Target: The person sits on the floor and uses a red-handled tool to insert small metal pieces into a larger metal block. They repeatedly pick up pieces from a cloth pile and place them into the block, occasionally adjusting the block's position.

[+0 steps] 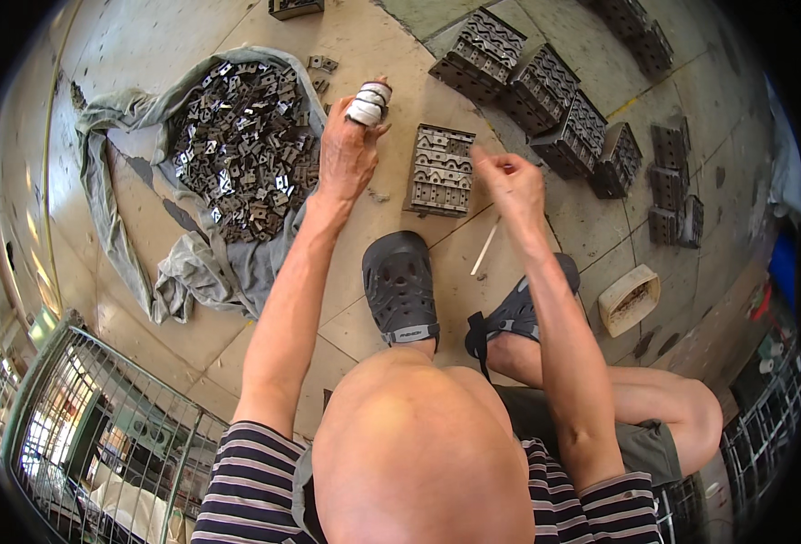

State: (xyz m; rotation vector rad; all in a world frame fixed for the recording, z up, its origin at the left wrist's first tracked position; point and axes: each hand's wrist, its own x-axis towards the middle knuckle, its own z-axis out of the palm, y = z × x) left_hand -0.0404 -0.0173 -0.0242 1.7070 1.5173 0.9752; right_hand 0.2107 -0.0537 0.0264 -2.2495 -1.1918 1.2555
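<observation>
Upper centre of the frame, the metal block runs lengthwise upward, just left of the nearer right hand; whether it or the left hand, both curled, grasps anything, I cannot tell.

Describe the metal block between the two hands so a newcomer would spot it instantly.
Find the grey cloth piled with small metal pieces on the left. Past the left hand, the metal block lies just ahead of the dark clogs, beside the right hand. Unlike the slanting row of blocks farther right, it stands alone.
</observation>
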